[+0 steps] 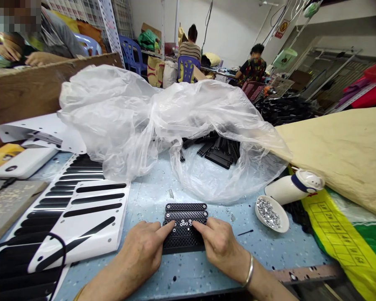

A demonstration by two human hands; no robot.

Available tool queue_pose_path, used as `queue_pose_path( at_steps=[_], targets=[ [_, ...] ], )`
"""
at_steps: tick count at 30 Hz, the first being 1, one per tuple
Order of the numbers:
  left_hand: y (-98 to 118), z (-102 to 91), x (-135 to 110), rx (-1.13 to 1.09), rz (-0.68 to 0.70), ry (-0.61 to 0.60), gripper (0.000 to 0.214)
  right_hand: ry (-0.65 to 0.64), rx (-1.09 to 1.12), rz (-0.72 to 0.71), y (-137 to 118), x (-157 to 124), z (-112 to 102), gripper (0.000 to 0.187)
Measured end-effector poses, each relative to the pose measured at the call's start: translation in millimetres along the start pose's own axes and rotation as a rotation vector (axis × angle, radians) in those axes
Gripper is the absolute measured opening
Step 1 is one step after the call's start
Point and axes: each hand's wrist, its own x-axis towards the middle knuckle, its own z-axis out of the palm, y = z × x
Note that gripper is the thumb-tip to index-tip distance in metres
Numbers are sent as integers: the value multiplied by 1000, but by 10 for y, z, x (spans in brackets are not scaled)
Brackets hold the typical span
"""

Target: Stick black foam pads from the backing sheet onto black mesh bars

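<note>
A stack of black strips with a cross-hatched surface [184, 242] lies in front of me, with several small silver rings [184, 223] scattered on it. My left hand [144, 246] is at its left side, index finger stretched out onto the strips beside a ring. From the right, my right hand [219, 244] reaches its index fingertip to the rings in the same way. On both hands the other fingers are bent and partly hidden. A ring sits at each end of the two farthest strips. To the right stands a white bowl [283, 228] of small silver pieces.
A clear plastic bag [119, 125] holding black parts [219, 158] spreads across the back of the blue table [150, 188]. Sheets with black strips [94, 225] lie left. A white bottle [285, 189] rests right, and a thin black stick [245, 232] lies nearby. Other people sit beyond.
</note>
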Motion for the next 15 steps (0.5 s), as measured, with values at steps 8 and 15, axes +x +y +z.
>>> queue_pose_path(
  at_steps=[8, 15],
  targets=[
    [6, 26, 7, 84, -10, -192, 56, -163, -122, -22, 43, 106, 3, 43],
    [-84, 142, -137, 81, -76, -145, 56, -129, -212, -4, 194, -187, -98, 54]
  ],
)
